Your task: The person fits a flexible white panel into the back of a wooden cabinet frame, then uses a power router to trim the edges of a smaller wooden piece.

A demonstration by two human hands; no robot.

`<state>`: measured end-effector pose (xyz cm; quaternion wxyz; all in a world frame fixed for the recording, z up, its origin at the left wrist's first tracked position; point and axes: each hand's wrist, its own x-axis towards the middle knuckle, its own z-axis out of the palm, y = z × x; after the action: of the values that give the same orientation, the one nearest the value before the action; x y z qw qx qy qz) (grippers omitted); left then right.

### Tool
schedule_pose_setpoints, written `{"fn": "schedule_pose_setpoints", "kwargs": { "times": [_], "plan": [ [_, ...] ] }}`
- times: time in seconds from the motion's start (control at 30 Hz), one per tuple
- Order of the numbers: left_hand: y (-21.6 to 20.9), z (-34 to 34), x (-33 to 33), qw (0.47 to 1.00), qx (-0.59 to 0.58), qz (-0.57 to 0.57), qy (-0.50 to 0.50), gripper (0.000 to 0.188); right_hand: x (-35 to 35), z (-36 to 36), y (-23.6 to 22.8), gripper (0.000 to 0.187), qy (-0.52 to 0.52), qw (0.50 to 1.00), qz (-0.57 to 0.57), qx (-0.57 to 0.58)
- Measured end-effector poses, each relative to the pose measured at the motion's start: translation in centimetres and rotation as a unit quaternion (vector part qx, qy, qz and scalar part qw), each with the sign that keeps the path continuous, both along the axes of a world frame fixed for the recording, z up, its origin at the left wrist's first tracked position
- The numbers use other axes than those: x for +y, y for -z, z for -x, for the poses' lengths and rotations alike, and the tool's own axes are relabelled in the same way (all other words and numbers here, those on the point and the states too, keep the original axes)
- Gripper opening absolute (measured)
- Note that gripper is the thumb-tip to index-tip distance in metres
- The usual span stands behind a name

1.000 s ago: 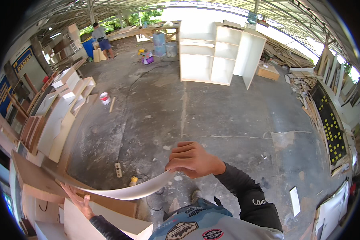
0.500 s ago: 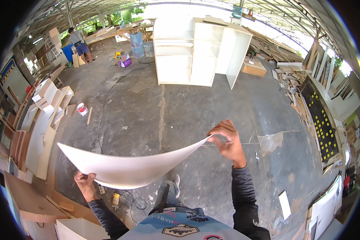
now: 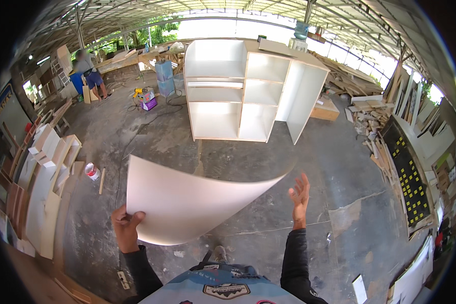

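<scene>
A thin white flexible sheet [image 3: 187, 202] bows downward in front of me, its left end raised. My left hand [image 3: 127, 227] grips its lower left edge, thumb on the near face and fingers behind. Beside the sheet's far right corner is my right hand [image 3: 299, 197], its fingers spread and nothing in its grasp. A small gap seems to separate this hand from the sheet's edge. Farther off stands a white shelf cabinet [image 3: 216, 119] with open compartments and raw wooden edges.
A paint can [image 3: 92, 171] and a wooden strip [image 3: 102, 181] lie on the concrete floor at left, near stacked boards [image 3: 50, 223]. Scrap wood [image 3: 367, 109] is heaped at right. A person [image 3: 89, 71] stands far left beside a workbench. A cable trails across the floor.
My right hand has let go of the sheet's right corner and opened. The sheet's left end has moved right and up, with my left hand still on it. The cabinet appears lower and larger in view.
</scene>
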<state>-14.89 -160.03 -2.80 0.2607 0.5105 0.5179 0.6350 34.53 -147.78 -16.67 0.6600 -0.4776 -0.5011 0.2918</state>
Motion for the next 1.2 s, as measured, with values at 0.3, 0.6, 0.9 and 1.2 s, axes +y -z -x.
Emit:
{"fn": "schedule_pose_setpoints", "kwargs": {
  "times": [0.3,0.6,0.9,1.2],
  "plan": [
    [8.6,3.8,23.6,0.96,-0.257,-0.103,0.043,0.038,16.8,2.3,14.4,0.071,-0.149,0.957,0.169,0.184],
    [9.2,2.9,44.6,0.943,-0.321,-0.088,0.006,0.022,36.0,-1.0,12.3,0.027,-0.13,0.972,0.128,0.151],
    [8.7,3.0,66.8,0.957,-0.267,-0.096,-0.066,0.013,54.0,0.6,6.7,0.031,-0.099,0.974,0.141,0.145],
    [5.4,3.9,89.1,0.98,-0.153,-0.101,-0.078,0.033,70.3,4.0,6.3,0.032,-0.049,0.98,0.116,0.154]
  ]
}}
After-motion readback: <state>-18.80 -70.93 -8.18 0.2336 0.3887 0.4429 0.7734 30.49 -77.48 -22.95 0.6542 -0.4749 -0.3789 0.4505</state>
